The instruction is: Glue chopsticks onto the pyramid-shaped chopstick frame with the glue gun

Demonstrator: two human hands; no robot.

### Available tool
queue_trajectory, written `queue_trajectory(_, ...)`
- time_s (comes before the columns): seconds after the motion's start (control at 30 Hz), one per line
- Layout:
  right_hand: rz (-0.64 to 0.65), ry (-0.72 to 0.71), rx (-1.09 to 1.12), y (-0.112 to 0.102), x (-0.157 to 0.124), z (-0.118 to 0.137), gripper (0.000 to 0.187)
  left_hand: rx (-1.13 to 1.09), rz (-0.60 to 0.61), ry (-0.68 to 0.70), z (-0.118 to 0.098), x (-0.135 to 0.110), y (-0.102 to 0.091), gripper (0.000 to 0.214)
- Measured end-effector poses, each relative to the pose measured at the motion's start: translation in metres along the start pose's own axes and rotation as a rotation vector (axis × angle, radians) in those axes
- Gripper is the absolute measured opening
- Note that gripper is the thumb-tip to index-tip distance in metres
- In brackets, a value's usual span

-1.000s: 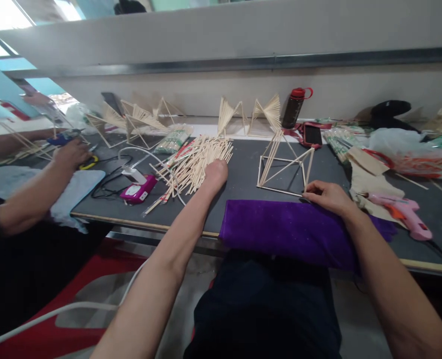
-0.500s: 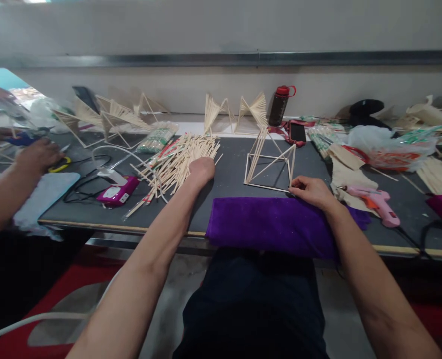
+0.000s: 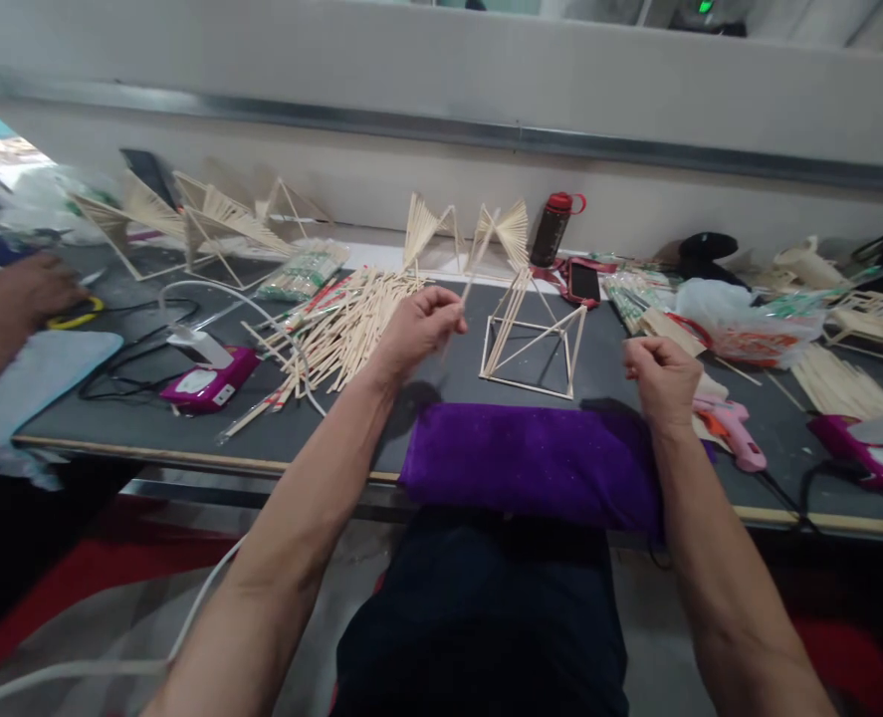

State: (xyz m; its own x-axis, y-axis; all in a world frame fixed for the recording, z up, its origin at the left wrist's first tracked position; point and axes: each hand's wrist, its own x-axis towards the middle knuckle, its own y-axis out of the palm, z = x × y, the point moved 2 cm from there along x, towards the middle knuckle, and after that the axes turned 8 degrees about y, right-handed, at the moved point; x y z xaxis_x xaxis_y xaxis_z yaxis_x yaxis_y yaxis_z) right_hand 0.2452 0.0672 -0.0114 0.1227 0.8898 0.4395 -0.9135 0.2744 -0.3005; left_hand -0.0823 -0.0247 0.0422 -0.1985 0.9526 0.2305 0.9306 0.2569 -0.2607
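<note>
I am holding my left hand [image 3: 418,329] raised left of frame center, forearm extended, fingertips pinching a thin stick [image 3: 469,284] that is angling up and right. My right hand [image 3: 661,373] is hovering right of center, curled closed; I cannot tell whether it is gripping anything. The stick frame [image 3: 531,339] is standing between both hands on the dark table [image 3: 112,423], just behind the purple cloth [image 3: 531,463]. A grey wall [image 3: 441,70] is spanning the top of the frame.

Left hand [image 3: 415,329] and right hand [image 3: 661,373] bare, forearms too; dark navy clothing [image 3: 486,617].
</note>
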Motion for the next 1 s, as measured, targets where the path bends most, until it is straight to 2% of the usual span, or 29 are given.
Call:
queue_trajectory(0.03,-0.059,-0.026,0.086,-0.002,0.002,0.012,0.018,-0.162,0.044,0.059,-0.009,-0.006,0.014,0.014)
queue_trajectory(0.1,-0.043,-0.11,0.174,-0.002,0.006,0.04,0.015,-0.397,0.176,0.089,-0.02,-0.016,0.044,0.017)
queue_trajectory(0.2,0.15,-0.134,0.233,0.008,0.012,0.081,0.019,-0.584,0.305,0.078,-0.021,-0.024,0.081,0.022)
queue_trajectory(0.27,0.282,-0.086,0.317,0.017,0.017,0.099,0.025,-0.629,0.347,0.067,-0.017,-0.025,0.095,0.023)
queue_trajectory(0.33,0.381,-0.036,0.403,0.025,0.023,0.107,0.031,-0.623,0.363,0.047,-0.013,-0.023,0.102,0.022)
queue_trajectory(0.47,0.46,0.002,0.462,0.037,0.034,0.106,0.036,-0.571,0.342,-0.003,-0.006,-0.019,0.103,0.019)
queue_trajectory(0.63,0.487,-0.049,0.438,0.047,0.044,0.11,0.028,-0.537,0.305,-0.029,0.0,-0.017,0.098,0.014)
queue_trajectory(0.83,0.5,-0.041,0.51,0.051,0.071,0.126,0.007,-0.52,0.35,-0.096,0.011,-0.02,0.075,0.012)
queue_trajectory(1.0,0.51,-0.024,0.493,0.059,0.084,0.121,0.003,-0.621,0.352,-0.204,0.021,-0.019,0.062,0.016)
